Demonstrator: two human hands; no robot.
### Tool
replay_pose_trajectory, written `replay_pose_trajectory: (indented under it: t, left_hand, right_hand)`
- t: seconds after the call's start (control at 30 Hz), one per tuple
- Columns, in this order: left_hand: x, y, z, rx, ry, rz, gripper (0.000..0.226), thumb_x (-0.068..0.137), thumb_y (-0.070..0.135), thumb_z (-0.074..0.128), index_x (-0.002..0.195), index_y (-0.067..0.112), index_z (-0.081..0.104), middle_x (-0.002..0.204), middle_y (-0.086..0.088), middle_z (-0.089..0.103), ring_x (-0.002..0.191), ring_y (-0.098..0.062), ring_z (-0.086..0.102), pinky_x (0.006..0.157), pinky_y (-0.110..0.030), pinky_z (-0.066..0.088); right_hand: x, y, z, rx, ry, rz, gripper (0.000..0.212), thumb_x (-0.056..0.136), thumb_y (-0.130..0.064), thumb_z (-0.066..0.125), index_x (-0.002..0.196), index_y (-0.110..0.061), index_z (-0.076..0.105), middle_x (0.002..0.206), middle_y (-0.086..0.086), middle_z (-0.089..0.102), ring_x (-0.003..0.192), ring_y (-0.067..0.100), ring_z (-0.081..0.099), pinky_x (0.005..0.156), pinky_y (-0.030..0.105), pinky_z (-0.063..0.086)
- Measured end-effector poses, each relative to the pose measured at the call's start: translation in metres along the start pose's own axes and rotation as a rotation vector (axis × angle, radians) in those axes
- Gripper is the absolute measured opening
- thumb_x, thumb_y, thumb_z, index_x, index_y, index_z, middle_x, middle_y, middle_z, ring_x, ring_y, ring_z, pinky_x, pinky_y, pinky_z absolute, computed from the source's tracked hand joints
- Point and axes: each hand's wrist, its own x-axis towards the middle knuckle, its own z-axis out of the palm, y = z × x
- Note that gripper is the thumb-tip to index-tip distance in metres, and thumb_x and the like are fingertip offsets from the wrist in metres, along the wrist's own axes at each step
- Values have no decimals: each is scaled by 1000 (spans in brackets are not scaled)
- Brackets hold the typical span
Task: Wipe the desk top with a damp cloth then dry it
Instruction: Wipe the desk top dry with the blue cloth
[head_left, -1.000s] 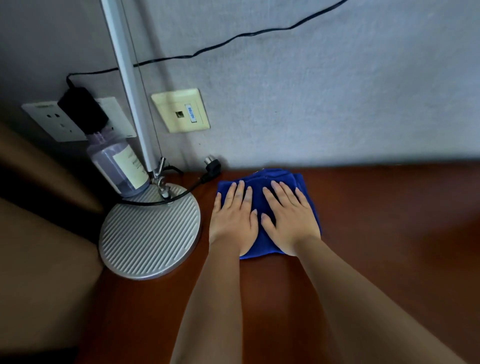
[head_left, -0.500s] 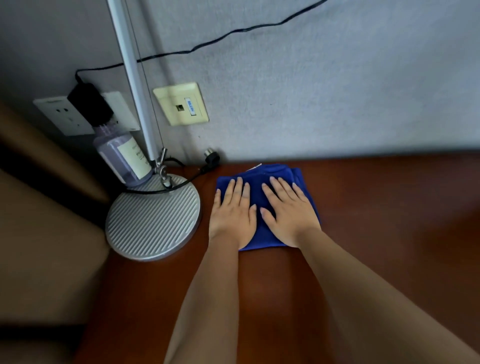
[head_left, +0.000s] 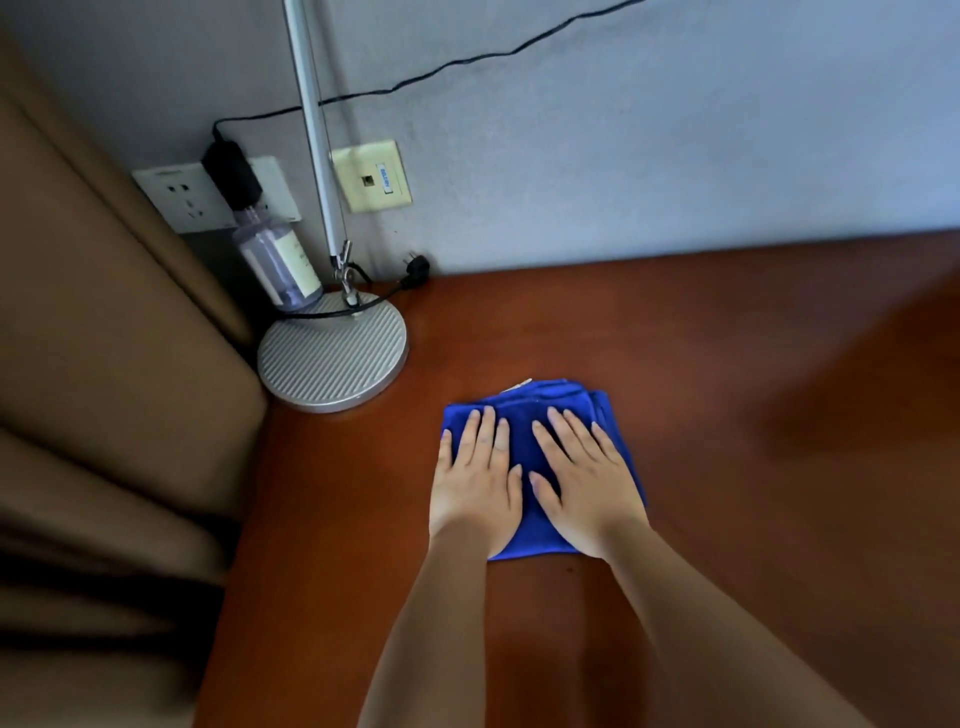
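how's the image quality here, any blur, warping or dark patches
Head view: dim, uneven light, with a dark soft-edged patch on the desk at right; wide-angle warping bends the desk's back edge and leans the lamp pole; the curtain at left is blurred; the hands, left and right, and the cloth are fairly sharp.

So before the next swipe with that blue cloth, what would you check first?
1. Both hands flat on the cloth: ok, left hand and right hand press it with straight fingers.
2. Cloth folded, not bunched: ok.
3. Cloth apart from the lamp base: ok.
4. Plug and cord at the wall out of the way: ok.
5. Cloth damp: cannot tell.
6. Desk to the right free: cannot tell, blurred.
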Motion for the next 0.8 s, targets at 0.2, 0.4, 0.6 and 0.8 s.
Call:
replay_pose_trajectory:
  t: [0.2,0.4,0.6,0.8]
  left_hand:
    - [8,-1,2,-22,17,18,63,95,42,-6,153,18,-11,161,1,-17,146,-16,-20,117,-41,-14]
    - [58,-4,-8,-52,49,-4,58,103,38,9,154,18,-9,161,0,-15,147,-16,-18,119,-41,-11]
    - [126,-6,-21,-42,58,-20,57,103,37,12,154,19,-7,161,0,-15,147,-15,-18,119,-40,-11]
    - [199,-11,-35,-13,57,-47,57,104,37,12,154,19,-7,161,0,-15,147,-15,-17,120,-40,-8]
  right_hand:
    - [5,2,0,20,22,9,81,80,-55,-3,154,-23,12,161,-3,1,148,11,-5,119,33,-8]
    - [56,19,-8,13,34,19,82,79,-55,-4,154,-25,10,161,-5,0,148,10,-6,118,31,-11]
    - [121,43,-19,17,54,5,84,77,-55,-4,153,-25,12,161,-5,3,148,11,-4,118,32,-10]
    - [192,71,-29,43,71,-23,85,77,-56,-4,153,-24,15,162,-3,5,148,12,-2,118,32,-9]
